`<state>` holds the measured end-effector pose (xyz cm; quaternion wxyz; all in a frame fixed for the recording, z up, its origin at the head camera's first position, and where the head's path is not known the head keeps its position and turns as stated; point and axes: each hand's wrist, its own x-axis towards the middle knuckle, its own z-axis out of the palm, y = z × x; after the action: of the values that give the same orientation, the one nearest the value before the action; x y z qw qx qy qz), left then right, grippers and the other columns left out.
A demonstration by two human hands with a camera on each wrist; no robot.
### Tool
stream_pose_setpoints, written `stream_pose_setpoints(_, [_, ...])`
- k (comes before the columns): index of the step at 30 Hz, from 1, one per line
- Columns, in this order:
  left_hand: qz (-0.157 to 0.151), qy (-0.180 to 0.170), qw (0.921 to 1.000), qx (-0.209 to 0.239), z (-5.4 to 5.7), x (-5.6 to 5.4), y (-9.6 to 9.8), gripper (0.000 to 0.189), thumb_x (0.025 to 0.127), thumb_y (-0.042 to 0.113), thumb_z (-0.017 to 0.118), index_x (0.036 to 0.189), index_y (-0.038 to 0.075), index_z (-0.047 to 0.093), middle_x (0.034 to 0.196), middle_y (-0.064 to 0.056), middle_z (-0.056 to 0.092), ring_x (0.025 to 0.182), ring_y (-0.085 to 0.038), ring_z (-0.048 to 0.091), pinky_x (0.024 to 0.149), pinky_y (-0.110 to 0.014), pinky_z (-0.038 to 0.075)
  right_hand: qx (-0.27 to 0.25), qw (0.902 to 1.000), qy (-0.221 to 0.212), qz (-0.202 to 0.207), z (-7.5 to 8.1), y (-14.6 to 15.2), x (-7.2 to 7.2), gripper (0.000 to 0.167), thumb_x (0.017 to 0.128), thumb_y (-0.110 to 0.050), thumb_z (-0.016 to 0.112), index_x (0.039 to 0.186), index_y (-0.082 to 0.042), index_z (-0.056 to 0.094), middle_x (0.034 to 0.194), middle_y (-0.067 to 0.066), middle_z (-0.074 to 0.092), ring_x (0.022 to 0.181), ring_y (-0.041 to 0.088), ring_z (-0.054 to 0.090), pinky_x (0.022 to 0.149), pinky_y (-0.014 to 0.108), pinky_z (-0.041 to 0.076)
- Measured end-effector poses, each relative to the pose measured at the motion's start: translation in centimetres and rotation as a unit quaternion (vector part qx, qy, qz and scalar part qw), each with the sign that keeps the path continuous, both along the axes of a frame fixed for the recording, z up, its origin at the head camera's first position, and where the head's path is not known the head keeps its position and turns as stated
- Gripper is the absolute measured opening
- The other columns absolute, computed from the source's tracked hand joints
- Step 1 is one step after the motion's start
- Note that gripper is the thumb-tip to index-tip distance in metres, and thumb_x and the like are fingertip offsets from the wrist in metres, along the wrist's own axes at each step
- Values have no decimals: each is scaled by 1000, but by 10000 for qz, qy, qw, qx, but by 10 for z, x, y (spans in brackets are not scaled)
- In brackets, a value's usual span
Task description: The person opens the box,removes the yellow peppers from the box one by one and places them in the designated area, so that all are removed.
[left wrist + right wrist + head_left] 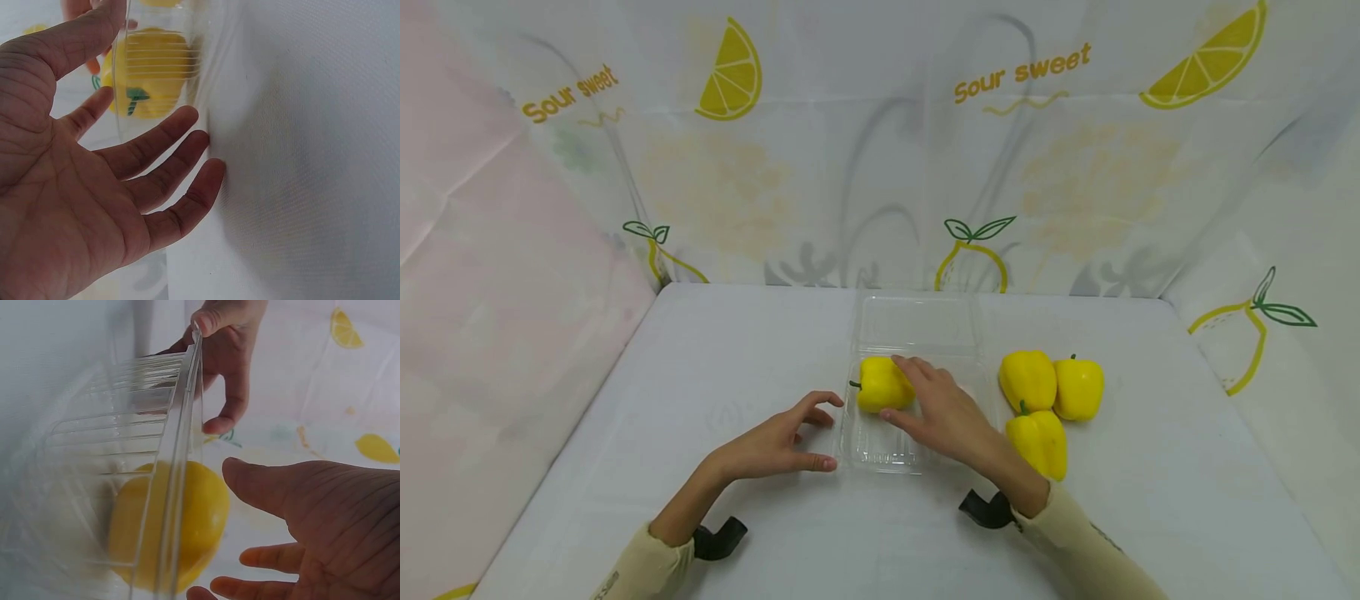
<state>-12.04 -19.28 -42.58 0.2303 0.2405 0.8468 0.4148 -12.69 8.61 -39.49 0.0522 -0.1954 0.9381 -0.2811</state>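
A yellow bell pepper (880, 385) with a green stem lies on its side in a clear plastic clamshell box (880, 454), its stem toward the left. Over the box, my right hand (943, 408) has its fingers spread at the pepper's right side. In the right wrist view, a gap shows between the right thumb (259, 484) and the pepper (203, 519). My left hand (782, 442) is beside the box's left wall, fingers apart and loosely bent, holding nothing. Whether its thumb touches the box rim, I cannot tell.
More yellow bell peppers sit in a group right of the box: one at the back (1028, 379), one at the right (1079, 389), one in front (1041, 442), partly behind my right forearm. The box's lid (917, 321) lies folded back toward the printed curtain (850, 167).
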Motion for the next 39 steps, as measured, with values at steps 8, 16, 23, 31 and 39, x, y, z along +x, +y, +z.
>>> stream_pose_setpoints(8, [-20, 14, 10000, 27, -1, 0, -1, 73, 85, 39, 78, 141, 27, 33, 129, -6, 57, 123, -25, 51, 96, -54, 43, 75, 10000, 17, 2, 0, -6, -2, 76, 90, -39, 73, 152, -16, 36, 149, 7, 42, 120, 32, 47, 93, 50, 48])
stream_pose_setpoints(16, [-11, 21, 10000, 25, -1, 0, -1, 73, 85, 38, 78, 141, 28, 33, 129, -5, 57, 123, -25, 51, 96, -53, 43, 259, 9992, 298, -6, -3, -11, -4, 74, 90, -39, 73, 150, -15, 38, 147, 5, 45, 117, 31, 47, 88, 46, 50])
stream_pose_setpoints(23, [11, -8, 10000, 46, -1, 1, -1, 72, 85, 37, 79, 141, 28, 34, 128, -6, 57, 123, -25, 51, 97, -53, 42, 295, 9991, 299, 41, -3, -14, -5, 74, 90, -39, 73, 150, -15, 38, 146, 5, 45, 117, 31, 46, 89, 47, 50])
stream_pose_setpoints(31, [30, -8, 10000, 31, 0, 1, 0, 72, 85, 35, 79, 141, 27, 34, 128, -6, 57, 123, -26, 51, 97, -53, 42, 347, 9990, 254, 132, -2, -18, -7, 74, 90, -38, 73, 151, -13, 37, 148, 6, 44, 117, 31, 45, 91, 46, 49])
stream_pose_setpoints(39, [8, 2, 10000, 32, 1, 1, -1, 73, 85, 37, 79, 141, 28, 33, 128, -7, 57, 123, -27, 51, 97, -54, 42, 326, 9989, 311, 149, -4, -20, -8, 74, 90, -36, 73, 151, -13, 38, 149, 7, 44, 118, 31, 45, 93, 46, 48])
